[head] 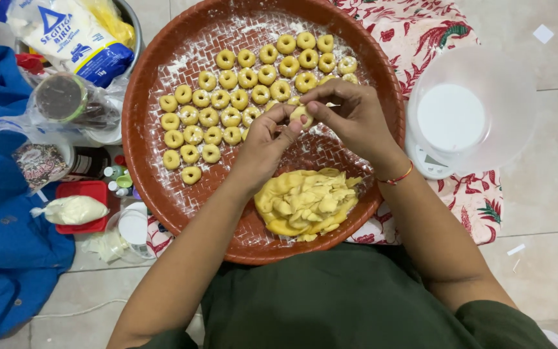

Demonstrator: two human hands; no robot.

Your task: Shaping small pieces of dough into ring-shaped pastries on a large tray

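Note:
A round brown woven tray (163,187) dusted with flour lies on the floor in front of me. Several small yellow dough rings (227,97) sit in rows on its far half. A lump of yellow dough (305,201) rests on the near half. My left hand (263,145) and my right hand (353,116) meet above the tray's middle, fingertips pinching one small piece of dough (301,115) between them. A red thread bracelet (396,178) circles my right wrist.
A white kitchen scale under a clear bowl (463,116) stands right of the tray on a red floral cloth (421,26). At the left lie a flour bag (72,35), jars, small bottles, a red box (82,194) and blue fabric (1,245).

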